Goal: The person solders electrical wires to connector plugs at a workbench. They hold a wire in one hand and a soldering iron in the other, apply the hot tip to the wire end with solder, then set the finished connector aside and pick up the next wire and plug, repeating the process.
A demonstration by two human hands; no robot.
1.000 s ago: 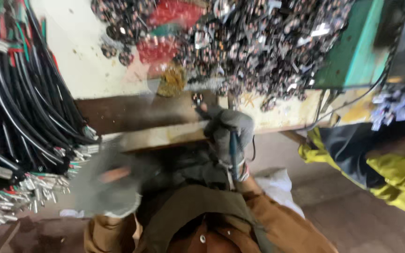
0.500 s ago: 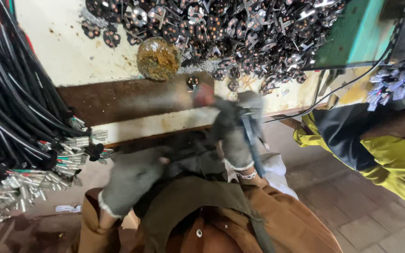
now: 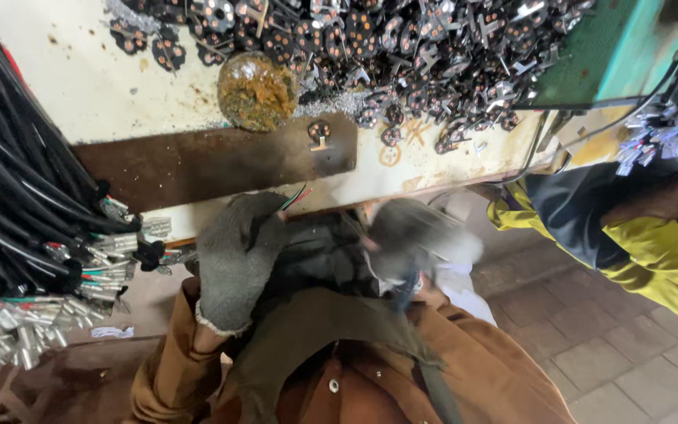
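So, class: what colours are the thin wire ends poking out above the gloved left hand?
Red, green and black wire ends above the left hand, seen in the head view.

We wear thick grey knitted gloves, fuzzy and soiled, on the left hand [image 3: 237, 263] and the right hand [image 3: 421, 235], the latter blurred. Our sleeves are brown, heavy cloth with ragged-looking cuffs. A dark olive apron strap crosses our brown jacket, which shows a small pale snap button.
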